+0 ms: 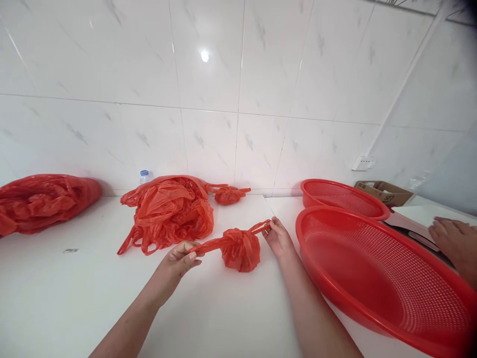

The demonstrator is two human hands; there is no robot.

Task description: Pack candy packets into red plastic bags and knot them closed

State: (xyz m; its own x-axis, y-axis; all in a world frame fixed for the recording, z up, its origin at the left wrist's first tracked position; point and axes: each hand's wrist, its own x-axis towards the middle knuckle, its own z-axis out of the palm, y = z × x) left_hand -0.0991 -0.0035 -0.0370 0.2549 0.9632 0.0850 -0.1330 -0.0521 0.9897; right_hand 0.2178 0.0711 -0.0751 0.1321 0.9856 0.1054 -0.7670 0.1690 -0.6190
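Note:
A small red plastic bag [241, 250], bunched into a ball, rests on the white counter [67, 298] between my hands. My left hand [178, 261] pinches one stretched handle of it on the left. My right hand [276, 236] pinches the other handle on the right, so the two handles are pulled taut to either side. Behind it lies a loose heap of red plastic bags [169, 211], and a second knotted red bag [228, 194] sits by the wall.
Two red perforated baskets stand at the right, a near one [383, 283] and a far one [345, 198]. Another person's hand [452, 242] rests at the right edge. A red bag bundle [40, 201] lies far left. A bottle cap [144, 175] and cardboard box [383, 191] sit by the wall.

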